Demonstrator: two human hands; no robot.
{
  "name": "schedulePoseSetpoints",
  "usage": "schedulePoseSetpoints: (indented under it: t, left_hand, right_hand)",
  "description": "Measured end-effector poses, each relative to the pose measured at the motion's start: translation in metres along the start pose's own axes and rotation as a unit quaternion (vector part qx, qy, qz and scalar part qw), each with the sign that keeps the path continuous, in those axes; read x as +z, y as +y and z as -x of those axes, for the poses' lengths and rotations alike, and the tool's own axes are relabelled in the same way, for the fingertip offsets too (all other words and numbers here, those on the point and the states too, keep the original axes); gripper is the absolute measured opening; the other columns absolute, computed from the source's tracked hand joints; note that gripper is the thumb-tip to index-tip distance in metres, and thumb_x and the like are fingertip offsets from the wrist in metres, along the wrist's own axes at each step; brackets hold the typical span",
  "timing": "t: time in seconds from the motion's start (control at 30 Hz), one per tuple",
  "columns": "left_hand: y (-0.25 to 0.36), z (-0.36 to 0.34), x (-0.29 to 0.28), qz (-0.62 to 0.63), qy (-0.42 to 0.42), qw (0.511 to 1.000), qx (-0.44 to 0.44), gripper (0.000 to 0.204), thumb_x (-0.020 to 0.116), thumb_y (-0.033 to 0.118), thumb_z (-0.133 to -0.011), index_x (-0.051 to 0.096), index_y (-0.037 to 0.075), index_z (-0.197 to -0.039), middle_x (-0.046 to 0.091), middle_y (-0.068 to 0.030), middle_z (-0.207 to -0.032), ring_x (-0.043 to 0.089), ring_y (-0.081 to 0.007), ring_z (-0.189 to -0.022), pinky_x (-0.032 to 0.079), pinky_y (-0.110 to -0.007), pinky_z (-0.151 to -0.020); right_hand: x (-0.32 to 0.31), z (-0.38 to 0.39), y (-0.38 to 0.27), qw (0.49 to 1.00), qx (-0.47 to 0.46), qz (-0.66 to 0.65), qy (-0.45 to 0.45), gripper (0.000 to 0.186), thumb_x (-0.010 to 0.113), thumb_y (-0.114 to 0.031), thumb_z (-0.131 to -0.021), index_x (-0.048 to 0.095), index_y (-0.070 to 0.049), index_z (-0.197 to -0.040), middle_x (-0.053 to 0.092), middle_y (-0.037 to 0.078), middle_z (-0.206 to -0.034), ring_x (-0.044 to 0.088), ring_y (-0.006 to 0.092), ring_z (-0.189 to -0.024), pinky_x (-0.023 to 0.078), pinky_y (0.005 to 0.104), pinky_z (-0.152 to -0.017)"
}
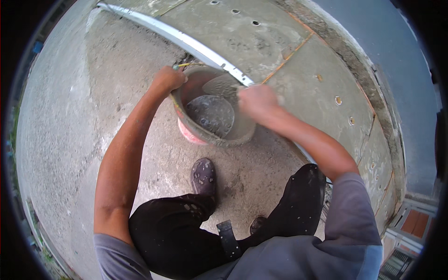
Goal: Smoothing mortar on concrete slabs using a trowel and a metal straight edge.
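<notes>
A round bucket (191,131), pinkish red outside and crusted with grey mortar, is in front of my feet. Wet grey mortar (210,114) lies in its bottom. My left hand (169,79) is closed over the left of its rim, near a yellow handle piece. My right hand (259,100), somewhat blurred, is closed at the right side of the bucket. From it a mortar-coated trowel blade (221,87) reaches inside along the far wall. The trowel's grip is hidden in my fist.
A long pale metal bar (182,39) runs diagonally just beyond the bucket. Past it lies a smooth grey slab (303,100) with small round holes and orange-brown seam lines. My splattered boot (204,177) stands on rough concrete close to the bucket.
</notes>
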State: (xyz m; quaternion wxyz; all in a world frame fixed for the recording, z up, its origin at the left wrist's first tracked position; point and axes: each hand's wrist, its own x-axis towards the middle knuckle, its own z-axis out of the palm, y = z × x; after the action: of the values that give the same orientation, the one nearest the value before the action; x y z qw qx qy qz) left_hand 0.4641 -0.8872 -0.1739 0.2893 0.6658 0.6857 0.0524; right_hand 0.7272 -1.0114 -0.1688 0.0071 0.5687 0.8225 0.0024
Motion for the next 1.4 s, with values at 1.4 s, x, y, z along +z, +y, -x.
schedulePoseSetpoints:
  t: [1.4]
  left_hand:
    - [-0.066, -0.027, -0.001, 0.201, -0.03, 0.979, -0.029, 0.043, 0.076, 0.021, -0.079, 0.067, -0.017, -0.096, 0.069, -0.0211, -0.083, 0.068, -0.0276, -0.07, 0.053, -0.04, -0.06]
  right_hand:
    - [-0.02, -0.006, 0.056, 0.796, 0.141, -0.523, -0.269, 0.023, 0.075, -0.024, -0.076, 0.074, -0.004, -0.087, 0.058, 0.002, -0.063, 0.055, 0.01, -0.053, 0.044, 0.0274, -0.046]
